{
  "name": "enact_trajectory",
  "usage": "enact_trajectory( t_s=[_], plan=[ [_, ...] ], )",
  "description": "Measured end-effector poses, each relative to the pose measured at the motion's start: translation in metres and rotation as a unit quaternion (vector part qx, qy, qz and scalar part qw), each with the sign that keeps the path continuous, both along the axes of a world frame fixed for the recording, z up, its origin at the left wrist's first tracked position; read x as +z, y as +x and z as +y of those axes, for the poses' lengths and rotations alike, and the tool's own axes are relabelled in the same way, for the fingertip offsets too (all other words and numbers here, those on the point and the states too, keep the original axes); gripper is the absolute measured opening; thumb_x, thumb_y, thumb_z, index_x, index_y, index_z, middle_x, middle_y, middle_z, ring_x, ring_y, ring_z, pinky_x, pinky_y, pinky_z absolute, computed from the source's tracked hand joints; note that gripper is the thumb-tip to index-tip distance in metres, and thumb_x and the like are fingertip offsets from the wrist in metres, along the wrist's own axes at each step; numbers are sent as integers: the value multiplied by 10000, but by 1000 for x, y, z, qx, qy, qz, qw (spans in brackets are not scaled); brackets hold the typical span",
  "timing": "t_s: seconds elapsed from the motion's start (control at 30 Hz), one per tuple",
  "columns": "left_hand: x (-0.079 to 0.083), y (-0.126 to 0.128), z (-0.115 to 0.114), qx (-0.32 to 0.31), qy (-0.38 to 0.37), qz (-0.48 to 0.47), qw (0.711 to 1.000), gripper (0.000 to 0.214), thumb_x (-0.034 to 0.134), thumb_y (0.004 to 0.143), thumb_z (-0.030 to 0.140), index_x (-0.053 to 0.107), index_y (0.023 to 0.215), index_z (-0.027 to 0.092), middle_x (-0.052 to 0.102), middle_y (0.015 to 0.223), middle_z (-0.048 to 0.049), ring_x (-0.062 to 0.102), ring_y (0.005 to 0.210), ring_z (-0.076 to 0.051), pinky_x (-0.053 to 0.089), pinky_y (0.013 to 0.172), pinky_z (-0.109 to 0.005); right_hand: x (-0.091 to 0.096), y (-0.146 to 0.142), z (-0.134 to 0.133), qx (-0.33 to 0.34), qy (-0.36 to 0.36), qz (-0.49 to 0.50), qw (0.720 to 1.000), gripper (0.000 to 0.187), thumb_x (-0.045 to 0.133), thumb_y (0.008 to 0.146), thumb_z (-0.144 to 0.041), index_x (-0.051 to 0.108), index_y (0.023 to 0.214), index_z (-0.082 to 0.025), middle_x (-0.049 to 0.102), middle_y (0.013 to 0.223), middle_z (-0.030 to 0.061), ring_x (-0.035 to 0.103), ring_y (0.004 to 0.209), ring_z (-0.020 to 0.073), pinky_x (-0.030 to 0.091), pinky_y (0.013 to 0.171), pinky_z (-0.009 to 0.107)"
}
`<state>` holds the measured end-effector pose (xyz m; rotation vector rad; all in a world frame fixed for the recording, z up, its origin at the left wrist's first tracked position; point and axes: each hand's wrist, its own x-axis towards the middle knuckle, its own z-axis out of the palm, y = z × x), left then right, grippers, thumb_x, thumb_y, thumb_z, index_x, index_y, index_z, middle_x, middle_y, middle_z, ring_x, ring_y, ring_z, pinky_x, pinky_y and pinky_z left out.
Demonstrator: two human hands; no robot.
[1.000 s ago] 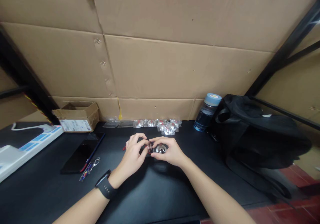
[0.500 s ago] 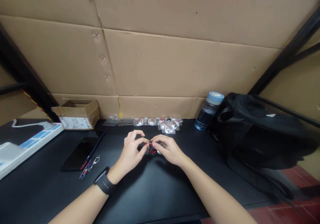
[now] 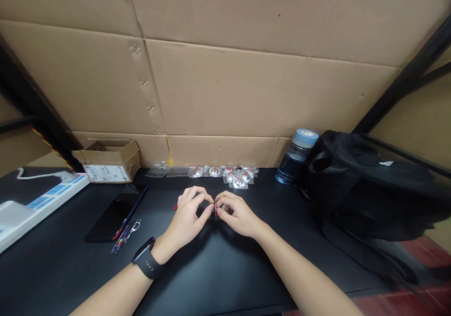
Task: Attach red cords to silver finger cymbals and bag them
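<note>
Over the black mat my left hand [image 3: 192,213] and my right hand [image 3: 239,214] meet fingertip to fingertip. Both pinch a small thin piece with red on it [image 3: 215,209], mostly covered by the fingers, so its kind cannot be made out. A bit of red cord [image 3: 175,207] shows at the outer side of my left hand. Beyond the hands lie several silver-and-red round pieces in clear plastic bags [image 3: 237,178]. To their left lie flat clear bags [image 3: 177,171].
On the left are a white power strip [image 3: 52,196], an open cardboard box [image 3: 118,161], a dark phone [image 3: 118,212] and a keychain [image 3: 127,236]. A water bottle [image 3: 292,163] and a black backpack [image 3: 373,198] stand at right. Cardboard [image 3: 225,90] walls the back.
My fingertips have drawn closer together around the small piece, covering more of it. The red part that showed below the fingers is now mostly hidden.
</note>
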<state>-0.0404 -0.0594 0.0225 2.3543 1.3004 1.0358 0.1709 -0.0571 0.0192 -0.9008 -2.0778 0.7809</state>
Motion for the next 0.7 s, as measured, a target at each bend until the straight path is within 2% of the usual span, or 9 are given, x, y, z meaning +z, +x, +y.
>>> enact_trajectory(
  t_s=[0.1, 0.23, 0.33, 0.47, 0.7],
  plan=[
    [3, -3, 0, 14, 0, -8, 1000, 181, 512, 1021, 340, 667, 1072, 262, 618, 1157, -49, 528, 1150, -246, 395, 976, -421, -1, 0, -1, -21, 26, -31, 999, 92, 645, 894, -135, 682, 902, -219, 625, 1084, 39, 610, 941, 169, 517, 841, 298],
    [1, -7, 1, -7, -15, 31, 999, 183, 585, 980, 392, 693, 1104, 311, 606, 1277, -37, 481, 1243, -274, 373, 1025, -470, -2, 0, -3, -38, 53, -51, 997, 85, 668, 875, -145, 688, 901, -224, 597, 1141, 51, 595, 1048, 201, 493, 959, 358],
    [-6, -6, 1, -28, -25, 81, 996, 170, 635, 942, 388, 737, 1072, 346, 589, 1360, -22, 431, 1298, -308, 369, 1023, -504, -1, -1, -4, -33, 54, -31, 998, 92, 657, 877, -133, 688, 886, -219, 587, 1132, 51, 598, 1041, 192, 499, 946, 345],
    [-13, -6, 3, -65, -59, 112, 990, 206, 612, 964, 448, 762, 1091, 386, 596, 1383, -15, 421, 1294, -317, 380, 1021, -521, 1, -3, -6, -31, 57, -1, 998, 107, 647, 872, -115, 688, 841, -209, 583, 1106, 48, 609, 1009, 180, 500, 938, 333],
    [-15, -9, 5, -121, -85, 160, 976, 195, 584, 982, 377, 769, 1041, 364, 609, 1394, -12, 440, 1297, -320, 395, 1032, -529, -4, -1, -4, -8, 31, -113, 993, 69, 658, 885, -170, 680, 844, -221, 640, 1071, 39, 611, 1016, 198, 496, 911, 336]
  ],
)
